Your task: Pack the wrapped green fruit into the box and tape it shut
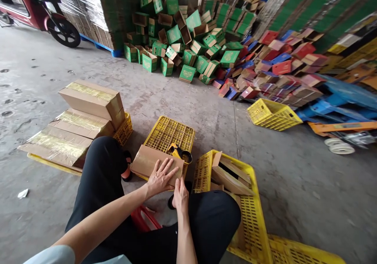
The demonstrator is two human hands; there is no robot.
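A brown cardboard box [144, 160] lies before me on an upturned yellow plastic crate [167, 132]. My left hand [161, 177] rests on the box's top, flat, fingers spread. At the right end of the box, my right hand [180, 196] has its fingers together on the near corner; the far side of its grip is hidden. Just behind the box sits a yellow and black tape dispenser [176, 152], touched by neither hand. Beside my right knee, a yellow crate [255, 213] contains cardboard pieces [231, 173], at least one a partly folded box.
Taped boxes [91, 95] are stacked at left on a yellow crate [125, 130]. Another yellow crate [273, 115] stands at right, near a blue and orange pallet jack [338, 126]. Green cartons [187, 73] and red-blue cartons [281, 68] are heaped behind. A scooter [38, 17] is parked far left.
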